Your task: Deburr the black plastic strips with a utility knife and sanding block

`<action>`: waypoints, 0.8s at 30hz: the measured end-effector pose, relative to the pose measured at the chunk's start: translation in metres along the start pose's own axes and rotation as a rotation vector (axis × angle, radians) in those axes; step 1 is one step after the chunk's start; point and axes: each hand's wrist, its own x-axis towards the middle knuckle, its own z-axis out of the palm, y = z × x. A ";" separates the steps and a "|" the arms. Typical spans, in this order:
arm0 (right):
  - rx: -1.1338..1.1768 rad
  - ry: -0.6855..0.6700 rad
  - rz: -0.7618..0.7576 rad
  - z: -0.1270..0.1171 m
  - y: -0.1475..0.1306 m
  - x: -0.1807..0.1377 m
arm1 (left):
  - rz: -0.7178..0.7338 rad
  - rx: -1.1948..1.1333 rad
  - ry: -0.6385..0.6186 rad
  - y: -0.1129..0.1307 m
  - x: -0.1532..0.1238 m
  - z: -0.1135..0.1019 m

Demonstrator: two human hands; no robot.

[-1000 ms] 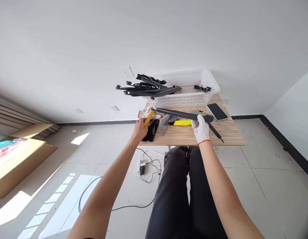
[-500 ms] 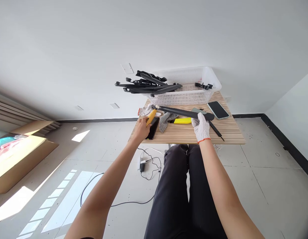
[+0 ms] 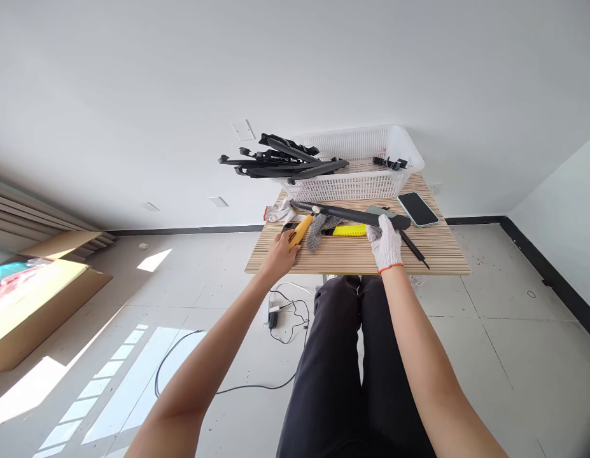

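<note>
A plain white wall (image 3: 132,95) meets a pale grey tiled floor (image 3: 490,343) along a black baseboard (image 3: 189,230). Sunlight falls in window-pane patches (image 3: 113,407) on the floor at left, near an open cardboard box (image 3: 32,305). A black cable (image 3: 180,356) trails to a power strip (image 3: 272,315) below the striped wooden tabletop (image 3: 433,254).

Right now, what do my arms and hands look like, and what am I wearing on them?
Your left hand is bare. Your right hand wears a white knit glove with an orange band at the cuff. The left forearm and right forearm are uncovered: no sleeves, watch or bracelet show.
</note>
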 end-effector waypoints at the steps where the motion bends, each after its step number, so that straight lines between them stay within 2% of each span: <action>1: 0.003 0.000 -0.001 0.000 0.000 0.001 | 0.014 -0.008 -0.003 0.003 -0.002 0.000; 12: -0.002 -0.014 0.005 -0.004 0.003 0.004 | 0.141 -0.040 -0.051 0.033 -0.017 0.009; 24: 0.077 0.012 0.061 0.003 -0.007 0.001 | 0.274 -0.132 -0.093 0.056 -0.030 0.027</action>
